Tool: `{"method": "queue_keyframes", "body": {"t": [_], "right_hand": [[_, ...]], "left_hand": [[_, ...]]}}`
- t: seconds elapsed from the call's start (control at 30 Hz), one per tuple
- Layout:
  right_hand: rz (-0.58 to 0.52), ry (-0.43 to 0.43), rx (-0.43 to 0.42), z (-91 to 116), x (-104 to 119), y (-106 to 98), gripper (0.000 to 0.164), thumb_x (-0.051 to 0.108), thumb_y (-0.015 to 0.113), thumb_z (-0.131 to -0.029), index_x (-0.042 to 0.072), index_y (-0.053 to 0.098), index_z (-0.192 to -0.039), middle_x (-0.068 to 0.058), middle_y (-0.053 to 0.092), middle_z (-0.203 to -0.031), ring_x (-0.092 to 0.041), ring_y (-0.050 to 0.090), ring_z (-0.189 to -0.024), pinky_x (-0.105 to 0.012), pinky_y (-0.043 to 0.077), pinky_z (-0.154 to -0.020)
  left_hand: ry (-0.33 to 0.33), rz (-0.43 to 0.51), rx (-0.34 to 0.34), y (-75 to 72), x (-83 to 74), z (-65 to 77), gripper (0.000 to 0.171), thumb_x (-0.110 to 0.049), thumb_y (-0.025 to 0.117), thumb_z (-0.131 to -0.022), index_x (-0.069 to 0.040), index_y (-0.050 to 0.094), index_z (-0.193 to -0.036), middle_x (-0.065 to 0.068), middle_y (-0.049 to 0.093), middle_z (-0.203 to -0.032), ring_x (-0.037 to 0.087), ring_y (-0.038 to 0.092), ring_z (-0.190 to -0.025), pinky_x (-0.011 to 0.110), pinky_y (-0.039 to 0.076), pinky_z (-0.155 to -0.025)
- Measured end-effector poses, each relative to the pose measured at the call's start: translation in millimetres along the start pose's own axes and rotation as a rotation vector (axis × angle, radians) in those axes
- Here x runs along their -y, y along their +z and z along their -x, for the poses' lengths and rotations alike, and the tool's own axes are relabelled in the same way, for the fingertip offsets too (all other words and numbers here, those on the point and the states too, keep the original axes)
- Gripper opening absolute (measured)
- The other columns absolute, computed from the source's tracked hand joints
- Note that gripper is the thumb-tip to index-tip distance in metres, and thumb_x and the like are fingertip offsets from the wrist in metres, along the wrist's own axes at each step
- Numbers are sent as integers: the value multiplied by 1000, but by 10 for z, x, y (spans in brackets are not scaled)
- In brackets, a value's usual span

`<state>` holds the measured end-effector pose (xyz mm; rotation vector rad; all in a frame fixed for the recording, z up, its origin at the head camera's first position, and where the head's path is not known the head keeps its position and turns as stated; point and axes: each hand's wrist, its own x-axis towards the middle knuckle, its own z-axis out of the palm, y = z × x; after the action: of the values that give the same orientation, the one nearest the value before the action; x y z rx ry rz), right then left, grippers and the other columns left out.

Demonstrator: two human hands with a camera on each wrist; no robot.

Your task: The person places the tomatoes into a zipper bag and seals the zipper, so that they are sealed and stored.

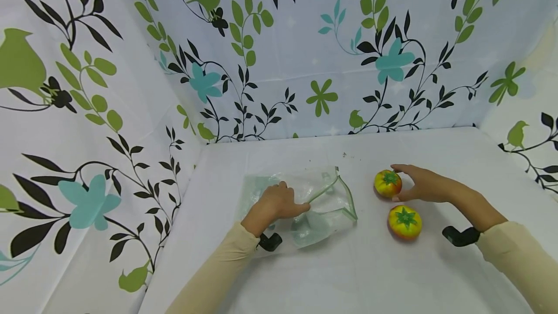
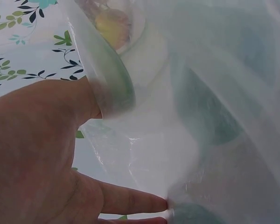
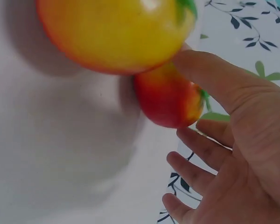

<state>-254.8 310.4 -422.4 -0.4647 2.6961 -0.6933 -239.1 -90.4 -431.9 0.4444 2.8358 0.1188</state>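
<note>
My left hand [image 1: 276,201] lies on a clear plastic bag [image 1: 316,231] with a pale green rim. Its thumb hooks behind the rim in the left wrist view, where straighter fingers [image 2: 135,199] touch the film; the mouth gapes to the right. My right hand [image 1: 425,184] reaches round the farther yellow-and-red toy tomato [image 1: 386,184], thumb on one side and fingertips on the other, loosely spread. Whether they touch it, I cannot tell. A second toy tomato [image 1: 405,222] with a green star-shaped top sits nearer me, large in the right wrist view.
A white-covered table [image 1: 348,280] bears these things. Behind it hangs a cloth [image 1: 305,62] printed with leaves and birds, and a similar patterned cloth [image 1: 144,183] runs down the left side. Dark wrist cameras sit on both my wrists.
</note>
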Motion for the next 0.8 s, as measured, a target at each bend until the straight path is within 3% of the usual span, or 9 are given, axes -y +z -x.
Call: {"method": "queue_keyframes", "body": {"t": [0.4,0.8], "right_hand": [[-11,-1,40,-15,-100,-43,94,43,84,-89,-3,37,-157,-37,44,-154,-62,39,-140,-77,39,-104],[-33,-12,7,-25,-97,-25,87,42,81,-92,-4,42,-154,-37,48,-151,-60,42,-139,-75,42,-104]], "left_hand": [[3,-1,-9,9,0,-2,73,-64,58,-93,1,73,-120,17,63,-121,33,65,-102,45,55,-91],[-9,-7,-9,35,14,-17,74,-66,57,-94,0,73,-123,16,62,-124,34,65,-105,45,55,-92]]}}
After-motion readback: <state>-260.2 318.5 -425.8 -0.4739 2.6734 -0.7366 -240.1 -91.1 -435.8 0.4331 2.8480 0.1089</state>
